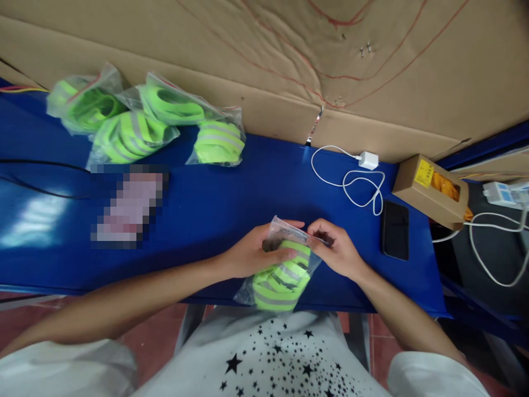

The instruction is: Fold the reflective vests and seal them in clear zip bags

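A clear plastic bag [278, 282] with a folded neon-green band with grey reflective stripes inside lies at the near edge of the blue table [231, 187]. My left hand [253, 255] grips the bag's upper left part, thumb across the green band. My right hand [335, 249] pinches the bag's top edge from the right. Both hands are closed on the bag, close together.
Several filled bags of green bands [136, 118] lie at the far left. A white charger and cable [359, 177], a black phone [394, 229] and a cardboard box [432, 190] sit to the right. A blurred pink patch [130, 207] lies left of centre. Cardboard sheets line the back.
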`<state>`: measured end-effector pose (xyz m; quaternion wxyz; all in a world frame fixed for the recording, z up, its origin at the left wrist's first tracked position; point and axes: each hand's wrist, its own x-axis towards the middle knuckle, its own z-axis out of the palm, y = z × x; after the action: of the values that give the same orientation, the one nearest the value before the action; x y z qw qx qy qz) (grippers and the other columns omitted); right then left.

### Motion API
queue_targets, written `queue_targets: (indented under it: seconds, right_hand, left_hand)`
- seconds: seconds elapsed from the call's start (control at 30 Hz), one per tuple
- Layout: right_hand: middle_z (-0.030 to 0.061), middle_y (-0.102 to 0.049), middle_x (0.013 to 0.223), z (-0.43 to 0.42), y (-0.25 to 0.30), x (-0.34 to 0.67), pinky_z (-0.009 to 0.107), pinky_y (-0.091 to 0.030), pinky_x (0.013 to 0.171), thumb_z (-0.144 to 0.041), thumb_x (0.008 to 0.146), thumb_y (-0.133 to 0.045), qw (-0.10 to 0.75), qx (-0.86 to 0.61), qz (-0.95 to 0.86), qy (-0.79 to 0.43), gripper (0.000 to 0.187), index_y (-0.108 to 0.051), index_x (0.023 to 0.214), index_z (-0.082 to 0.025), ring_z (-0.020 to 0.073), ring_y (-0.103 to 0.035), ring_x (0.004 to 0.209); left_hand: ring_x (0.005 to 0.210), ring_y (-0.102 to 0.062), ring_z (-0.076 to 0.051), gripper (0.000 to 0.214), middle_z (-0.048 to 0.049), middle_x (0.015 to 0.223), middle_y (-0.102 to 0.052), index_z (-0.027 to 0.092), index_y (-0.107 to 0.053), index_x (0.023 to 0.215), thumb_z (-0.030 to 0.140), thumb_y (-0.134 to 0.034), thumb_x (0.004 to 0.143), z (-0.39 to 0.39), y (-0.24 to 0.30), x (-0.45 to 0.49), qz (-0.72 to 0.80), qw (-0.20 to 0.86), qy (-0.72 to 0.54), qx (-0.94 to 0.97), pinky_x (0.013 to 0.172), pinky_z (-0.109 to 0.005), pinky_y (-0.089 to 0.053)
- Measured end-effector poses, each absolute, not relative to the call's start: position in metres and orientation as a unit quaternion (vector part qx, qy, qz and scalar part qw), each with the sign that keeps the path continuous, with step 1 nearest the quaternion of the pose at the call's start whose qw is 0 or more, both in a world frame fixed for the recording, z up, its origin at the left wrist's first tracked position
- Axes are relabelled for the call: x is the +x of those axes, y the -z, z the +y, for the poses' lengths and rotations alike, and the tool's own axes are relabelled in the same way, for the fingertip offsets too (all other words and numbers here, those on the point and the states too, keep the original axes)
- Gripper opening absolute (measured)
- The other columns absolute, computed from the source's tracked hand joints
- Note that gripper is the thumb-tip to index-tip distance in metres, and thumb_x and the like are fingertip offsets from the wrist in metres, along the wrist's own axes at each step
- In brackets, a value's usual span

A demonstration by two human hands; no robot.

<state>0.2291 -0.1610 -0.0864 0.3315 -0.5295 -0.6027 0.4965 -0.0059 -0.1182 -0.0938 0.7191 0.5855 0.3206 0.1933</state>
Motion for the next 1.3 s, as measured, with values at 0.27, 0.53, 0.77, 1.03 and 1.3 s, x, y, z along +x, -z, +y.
queue_targets:
  seconds: [0.27,0.53,0.77,1.03,1.3]
  right_hand:
    - [-0.0028,-0.056,0.076,-0.162,0.087,0.227,0.025,-0.038,0.062,-0.028,0.091,-0.066,0.324,-0.511,-0.579,-0.546,0.011,-0.061,0.086,-0.020,0.0099,-0.048,0.067]
    - [-0.0034,-0.052,0.071,-0.162,0.085,0.223,0.025,-0.034,0.057,-0.030,0.091,-0.068,0.303,-0.502,-0.580,-0.565,0.016,-0.057,0.082,-0.021,0.0095,-0.042,0.061]
    - [-0.0007,-0.060,0.082,-0.163,0.084,0.224,0.025,-0.040,0.060,-0.039,0.096,-0.068,0.311,-0.479,-0.581,-0.580,0.022,-0.060,0.086,-0.021,0.0098,-0.048,0.066]
    - [-0.0050,-0.056,0.066,-0.164,0.084,0.223,0.026,-0.038,0.057,-0.043,0.099,-0.067,0.296,-0.506,-0.630,-0.510,0.019,-0.071,0.104,-0.025,0.0097,-0.048,0.058]
    - [-0.0057,-0.050,0.065,-0.168,0.085,0.232,0.026,-0.039,0.055,-0.044,0.102,-0.063,0.307,-0.513,-0.662,-0.452,0.021,-0.068,0.111,-0.025,0.0105,-0.047,0.057]
  left_hand:
    - [0.119,-0.071,-0.027,0.077,-0.0131,0.136,-0.072,0.019,-0.049,0.154,0.046,-0.079,0.088,-0.121,0.095,-0.005,0.286,0.743,-0.167,0.582,0.101,-0.039,-0.056]
    - [0.132,-0.066,-0.031,0.082,-0.0117,0.146,-0.067,0.027,-0.043,0.161,0.044,-0.078,0.089,-0.127,0.097,0.000,0.272,0.734,-0.159,0.602,0.115,-0.047,-0.051]
    - [0.135,-0.063,-0.033,0.082,-0.0110,0.149,-0.065,0.028,-0.046,0.160,0.047,-0.080,0.087,-0.129,0.102,0.003,0.267,0.717,-0.140,0.629,0.120,-0.051,-0.046]
    - [0.150,-0.049,-0.034,0.099,-0.0140,0.164,-0.048,0.027,-0.028,0.168,0.046,-0.082,0.086,-0.131,0.101,0.005,0.263,0.721,-0.148,0.623,0.127,-0.054,-0.038]
    - [0.130,-0.066,-0.032,0.072,-0.0116,0.145,-0.068,0.027,-0.054,0.153,0.043,-0.079,0.088,-0.127,0.102,0.003,0.232,0.750,-0.144,0.603,0.113,-0.048,-0.053]
